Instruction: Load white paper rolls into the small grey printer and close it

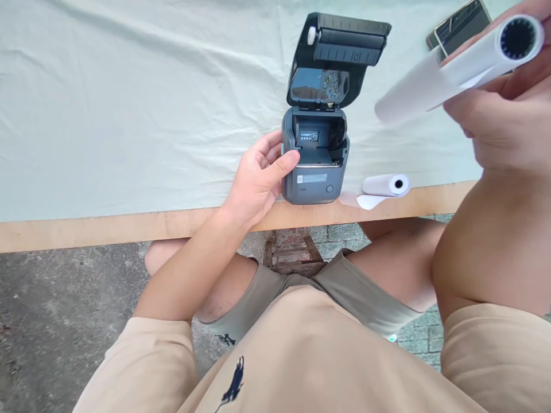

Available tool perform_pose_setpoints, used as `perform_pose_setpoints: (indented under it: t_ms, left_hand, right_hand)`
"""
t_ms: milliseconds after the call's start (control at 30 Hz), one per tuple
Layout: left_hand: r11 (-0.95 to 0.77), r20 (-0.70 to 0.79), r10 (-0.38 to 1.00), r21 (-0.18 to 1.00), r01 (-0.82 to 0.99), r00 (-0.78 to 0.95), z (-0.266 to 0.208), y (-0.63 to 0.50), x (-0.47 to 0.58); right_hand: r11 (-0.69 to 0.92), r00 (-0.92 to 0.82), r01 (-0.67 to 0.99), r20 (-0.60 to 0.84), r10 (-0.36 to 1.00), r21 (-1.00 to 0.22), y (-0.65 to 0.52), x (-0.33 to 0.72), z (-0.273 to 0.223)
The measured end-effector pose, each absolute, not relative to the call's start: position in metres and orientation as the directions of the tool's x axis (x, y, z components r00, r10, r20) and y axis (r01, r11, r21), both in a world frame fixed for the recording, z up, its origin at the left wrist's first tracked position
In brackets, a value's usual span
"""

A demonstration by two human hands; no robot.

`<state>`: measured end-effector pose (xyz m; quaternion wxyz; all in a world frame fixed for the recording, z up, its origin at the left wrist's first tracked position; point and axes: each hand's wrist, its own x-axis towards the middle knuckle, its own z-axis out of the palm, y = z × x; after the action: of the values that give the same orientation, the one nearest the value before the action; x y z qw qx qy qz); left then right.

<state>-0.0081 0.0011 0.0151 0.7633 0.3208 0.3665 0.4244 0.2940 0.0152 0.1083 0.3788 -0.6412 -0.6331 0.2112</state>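
My left hand [262, 178] grips the left side of a dark grey portable label printer [316, 186], thumb on its front edge. The printer stands near the table's front edge with its lid [331, 63] flipped up, and its paper bay shows no roll inside. Raised at the upper right, my right hand [503, 115] is closed around a white paper roll [473, 63] with a black-ringed core. A loose end of its paper hangs out to the left. A smaller paper roll [381, 184] lies right of the printer, its end partly unrolled.
Pale cloth [150, 115] covers the table, leaving a bare wooden strip [107, 228] along the front edge. A smartphone [460, 28] lies at the upper right, partly behind my right hand. Below the table stands a wooden stool [295, 252] between my legs.
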Motion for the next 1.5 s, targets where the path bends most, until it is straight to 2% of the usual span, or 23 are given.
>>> perform_pose_setpoints:
  t_ms: [67,200,233,300,367,467,533,767,933,1000,1100,1233,1367,1500]
  left_hand:
    - [0.417,-0.267,0.889,0.809,-0.415,0.373,0.014,0.002,-0.008]
    - [0.369,-0.246,0.912,0.844,-0.39,0.33,0.013,0.004,-0.006]
    - [0.357,-0.242,0.917,0.854,-0.379,0.318,0.013,0.004,-0.006]
    - [0.345,-0.24,0.921,0.867,-0.359,0.305,0.014,0.005,-0.005]
    - [0.347,-0.246,0.921,0.871,-0.347,0.303,0.015,0.006,-0.005]
    - [0.345,-0.244,0.92,0.875,-0.339,0.305,0.016,0.005,-0.005]
    - [0.342,-0.242,0.92,0.88,-0.329,0.309,0.017,0.005,-0.005]
    - [0.335,-0.227,0.923,0.872,-0.356,0.311,0.016,0.005,-0.006]
    - [0.345,-0.24,0.915,0.881,-0.323,0.323,0.017,0.003,-0.006]
    - [0.347,-0.242,0.915,0.881,-0.322,0.324,0.016,0.002,-0.006]
    - [0.351,-0.238,0.916,0.865,-0.358,0.322,0.015,0.002,-0.006]
    - [0.372,-0.236,0.907,0.838,-0.4,0.347,0.011,0.003,-0.006]
    - [0.366,-0.227,0.905,0.847,-0.386,0.361,0.006,0.002,-0.007]
    - [0.364,-0.233,0.903,0.861,-0.356,0.361,0.006,0.0,-0.007]
  right_hand:
    - [0.026,0.132,0.667,0.153,0.979,-0.745,0.02,0.309,0.087]
    - [-0.117,0.1,0.696,-0.065,0.993,-0.708,0.014,0.324,0.068]
    - [-0.122,0.094,0.698,-0.079,0.992,-0.705,0.01,0.328,0.07]
    - [-0.061,0.081,0.688,-0.007,0.997,-0.723,-0.004,0.336,0.078]
    - [0.057,-0.037,0.658,0.044,0.998,-0.751,-0.019,0.343,0.088]
    - [0.181,-0.371,0.628,-0.086,0.924,-0.757,-0.037,0.346,0.091]
    - [0.233,-0.483,0.638,-0.146,0.863,-0.734,-0.04,0.34,0.085]
    - [0.348,-0.509,0.612,-0.016,0.861,-0.71,-0.025,0.32,0.074]
    - [0.28,-0.636,0.275,0.044,0.77,-0.92,-0.022,0.295,0.09]
    - [0.286,-0.615,0.244,0.08,0.784,-0.927,-0.019,0.277,0.093]
    - [0.387,-0.485,0.465,0.136,0.864,-0.796,-0.008,0.25,0.094]
    - [0.449,-0.434,0.758,0.148,0.889,-0.472,0.009,0.23,0.093]
    - [0.469,-0.453,0.849,0.125,0.883,-0.243,0.017,0.225,0.088]
    - [0.479,-0.469,0.859,0.095,0.878,-0.179,0.019,0.222,0.088]
